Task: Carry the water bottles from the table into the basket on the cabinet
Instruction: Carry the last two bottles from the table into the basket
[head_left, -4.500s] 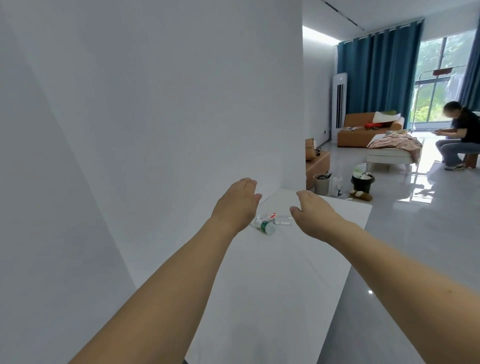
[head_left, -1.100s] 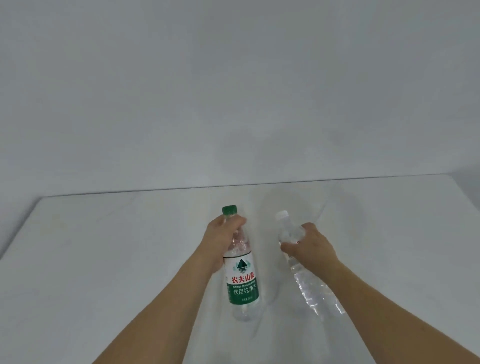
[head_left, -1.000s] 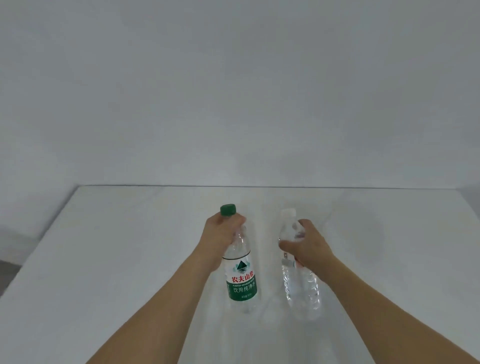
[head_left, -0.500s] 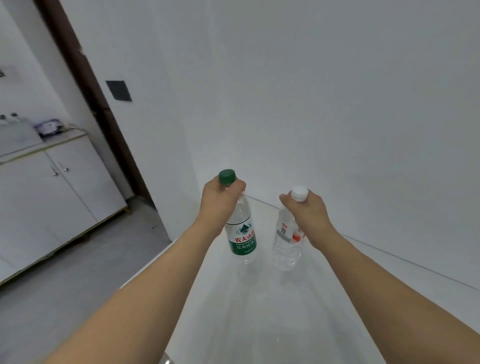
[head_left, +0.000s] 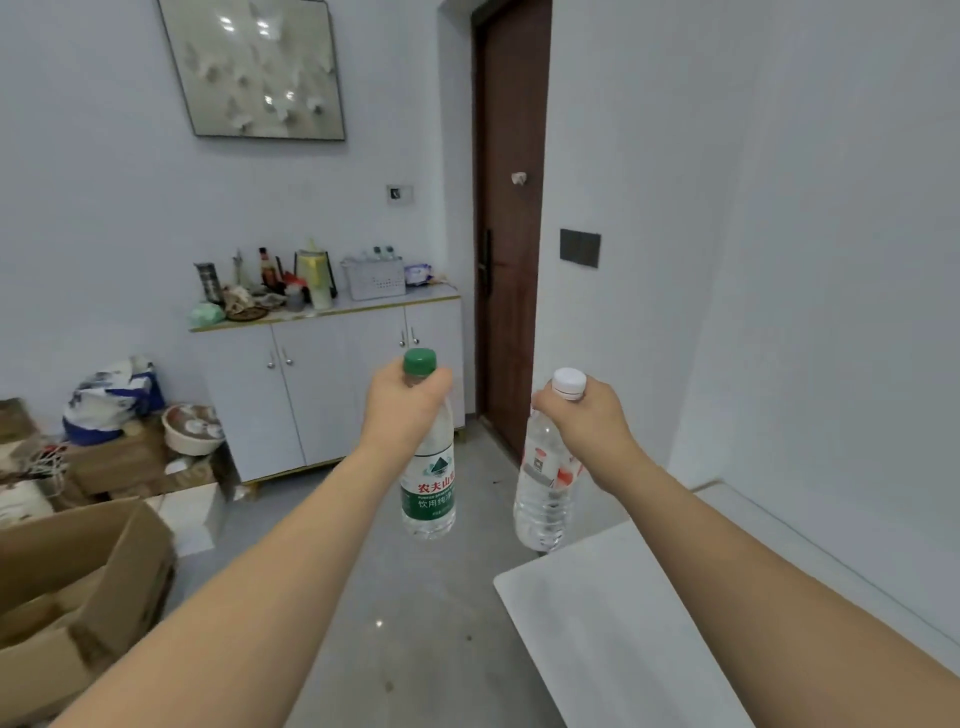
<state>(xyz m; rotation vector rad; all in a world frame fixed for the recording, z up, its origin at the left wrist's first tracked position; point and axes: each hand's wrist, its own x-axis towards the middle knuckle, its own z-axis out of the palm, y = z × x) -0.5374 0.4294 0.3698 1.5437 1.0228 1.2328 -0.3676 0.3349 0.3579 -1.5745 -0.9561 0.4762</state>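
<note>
Two water bottles are held up off the table (head_left: 623, 623), so the pick-up is judged done and the carry and the drop are left. The green-capped bottle (head_left: 429, 483) is gripped at the neck by the left hand (head_left: 402, 410), with the fingers wrapped closed just under the cap. The white-capped bottle (head_left: 545, 488) is clasped at its neck in the same way by the right hand (head_left: 584, 421). Both bottles hang roughly upright, near each other but apart.

The white basket (head_left: 375, 279) is seen across the room on the cabinet (head_left: 332, 384), close to its right end; bottle tops already show above its rim, so some of the load appears to be delivered. No further bottles can be seen on the visible part of the table.

A clear strip of grey floor (head_left: 415, 613) is left open between the table corner on the right and the cardboard box (head_left: 78, 597) on the left. The cabinet top left of the basket is crowded with jars and a kettle (head_left: 316, 273), so an approach from the right or front is judged safer
</note>
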